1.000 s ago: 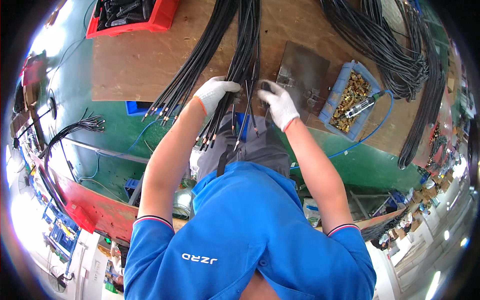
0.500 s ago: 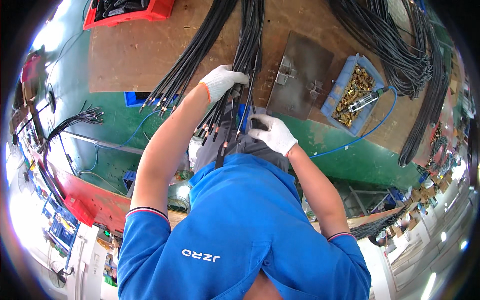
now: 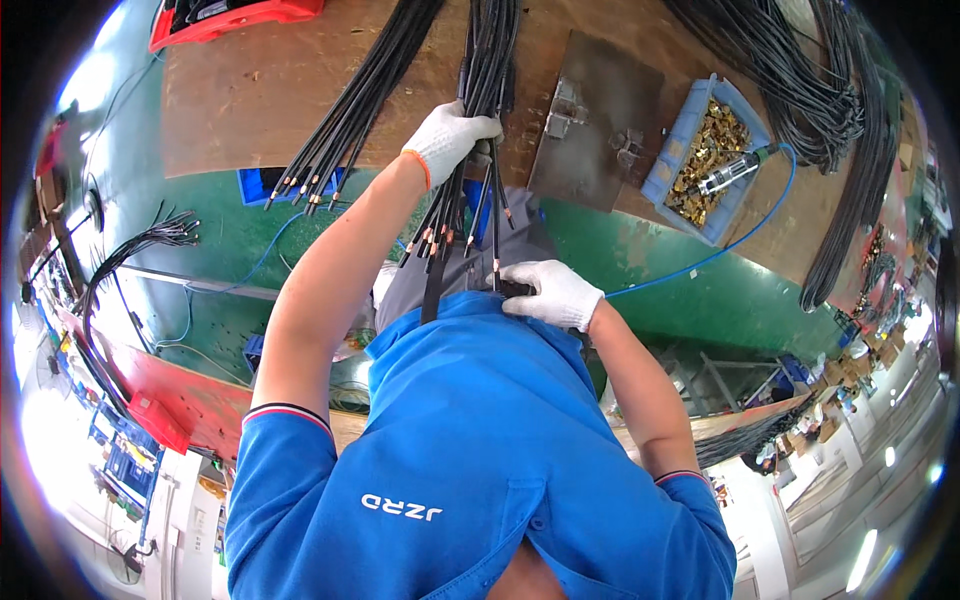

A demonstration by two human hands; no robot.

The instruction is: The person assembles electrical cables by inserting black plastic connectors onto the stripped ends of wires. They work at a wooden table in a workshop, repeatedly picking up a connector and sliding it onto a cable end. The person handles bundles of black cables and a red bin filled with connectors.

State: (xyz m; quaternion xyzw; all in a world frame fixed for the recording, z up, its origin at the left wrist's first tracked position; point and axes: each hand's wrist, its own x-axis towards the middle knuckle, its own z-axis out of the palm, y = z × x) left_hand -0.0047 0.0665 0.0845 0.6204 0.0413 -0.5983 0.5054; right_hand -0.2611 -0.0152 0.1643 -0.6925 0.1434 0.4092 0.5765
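Left hand [image 3: 452, 135] in a white glove, closed around a bundle of black cables [image 3: 487, 70] at the near edge of the brown workbench [image 3: 250, 100]. Long axis of the bundle from the far side of the bench toward the body, stripped copper ends hanging loose over the near edge, just below the left hand. Right hand [image 3: 550, 293] also gloved, lower and nearer to the chest, fingers closed on the end of one single cable [image 3: 494, 225] pulled out from the bundle; exact grip hidden by the glove. That cable straight and almost upright between the two hands, so the right hand directly below the left one.

Second bundle of black cables [image 3: 360, 110] to the left, slanting across the bench, ends over the same near edge, not touched. To the right of the hands a grey metal plate [image 3: 590, 120] with small clamps, flat on the bench. Further right a blue tray [image 3: 668, 160] full of brass pieces, a small tool [image 3: 730, 172] with a blue hose [image 3: 720, 250] lying on it. More black cables [image 3: 800, 70] heaped at the far right corner. Red bin [image 3: 240, 15] at the far left corner. Nothing between the two hands except the hanging cable ends.
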